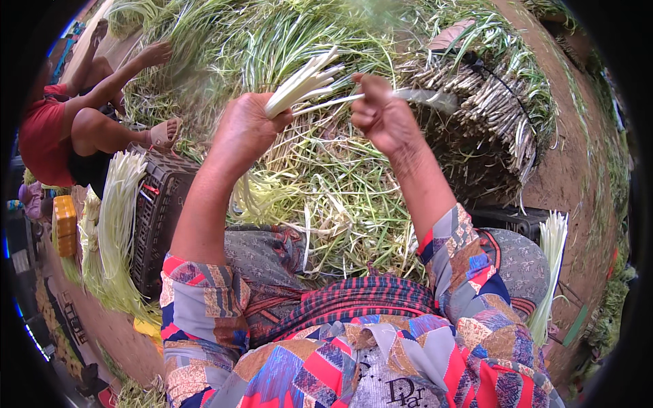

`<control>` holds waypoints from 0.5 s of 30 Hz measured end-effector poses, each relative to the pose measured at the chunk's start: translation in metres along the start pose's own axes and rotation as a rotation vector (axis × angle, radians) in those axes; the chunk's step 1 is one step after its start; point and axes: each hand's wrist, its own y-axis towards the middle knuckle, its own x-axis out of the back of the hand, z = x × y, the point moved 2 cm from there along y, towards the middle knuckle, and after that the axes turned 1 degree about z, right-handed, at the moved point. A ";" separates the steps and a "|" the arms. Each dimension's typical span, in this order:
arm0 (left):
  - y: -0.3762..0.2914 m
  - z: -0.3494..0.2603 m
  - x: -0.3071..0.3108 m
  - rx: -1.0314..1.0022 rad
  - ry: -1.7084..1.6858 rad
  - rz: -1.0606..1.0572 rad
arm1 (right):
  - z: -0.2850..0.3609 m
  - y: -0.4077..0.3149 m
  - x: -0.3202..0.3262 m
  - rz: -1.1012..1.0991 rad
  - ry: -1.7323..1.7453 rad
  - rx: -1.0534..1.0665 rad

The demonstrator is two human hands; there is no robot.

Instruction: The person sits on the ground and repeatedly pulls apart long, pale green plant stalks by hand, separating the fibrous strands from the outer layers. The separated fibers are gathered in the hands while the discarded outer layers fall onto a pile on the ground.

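My left hand (253,122) is closed around a small bunch of pale stalks (306,81), whose white ends point up and to the right. One thin white stalk (331,103) stretches from beside that bunch to my right hand (375,109), where its end meets the bent fingers; these are partly blurred, and whether they grip it cannot be told. Pale yellow-green leaves (260,196) hang below my left hand. Under both hands lies a heap of loose green and pale leaves (352,204).
A dark plastic crate (166,188) stands at the left beside a bundle of pale stalks (117,188). A person in red (46,137) sits beyond it. Tied stalks (500,107) lie at the upper right; another white bundle (551,265) is by my right knee.
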 end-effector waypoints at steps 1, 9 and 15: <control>0.001 0.000 0.000 0.003 0.026 -0.001 | 0.010 0.008 -0.002 -0.068 0.021 0.089; 0.015 0.000 0.008 0.072 0.063 -0.154 | 0.022 0.038 -0.036 -0.125 -1.030 0.341; 0.010 -0.008 0.008 0.088 -0.189 -0.037 | -0.068 0.059 -0.010 0.484 0.000 -0.280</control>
